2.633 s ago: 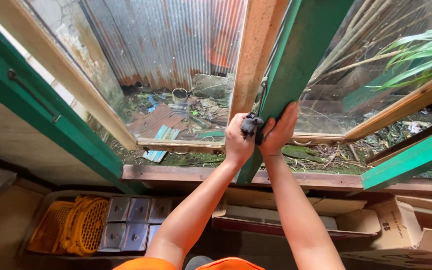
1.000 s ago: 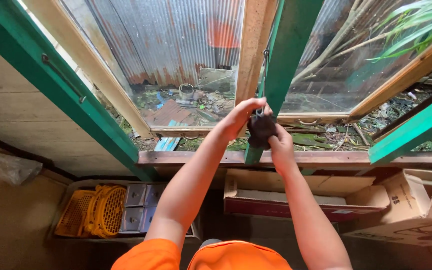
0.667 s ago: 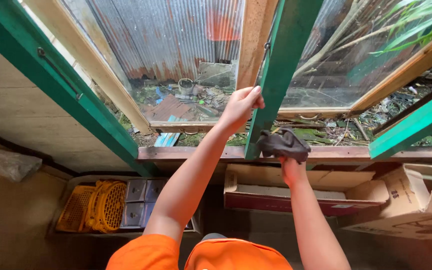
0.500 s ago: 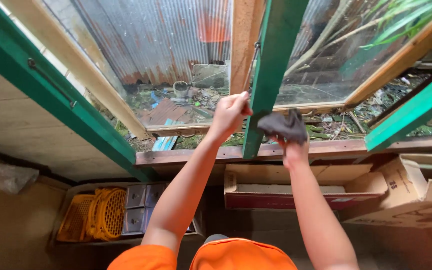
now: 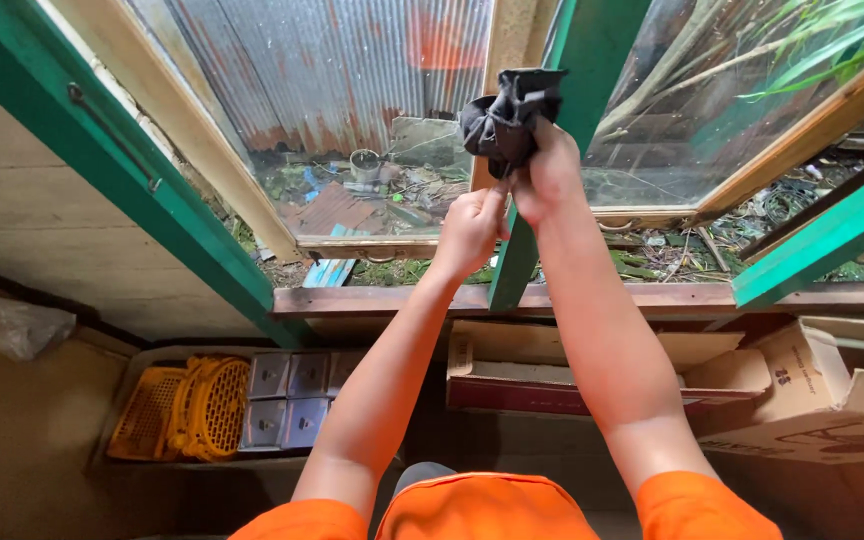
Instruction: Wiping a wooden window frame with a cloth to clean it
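My right hand point(image 5: 550, 170) is raised in front of the green centre post point(image 5: 592, 60) of the window and grips a bunched dark cloth point(image 5: 505, 118) held against the post. My left hand point(image 5: 470, 228) sits just below it, fingers curled, pinching a lower corner of the same cloth. Both forearms stretch up from my orange sleeves at the bottom of the view. Glass panes in pale wooden frames point(image 5: 392, 242) stand either side of the post.
A green window frame point(image 5: 132, 190) slants on the left and a green bar point(image 5: 832, 235) on the right. Below the sill point(image 5: 652, 297) lie open cardboard boxes point(image 5: 802, 390), a yellow plastic basket point(image 5: 187, 408) and grey square tiles point(image 5: 287, 400). Rusty corrugated metal and litter show outside.
My right hand has lifted the cloth from sill height up the green post. My left hand has left the post and come up beneath the cloth to pinch it.
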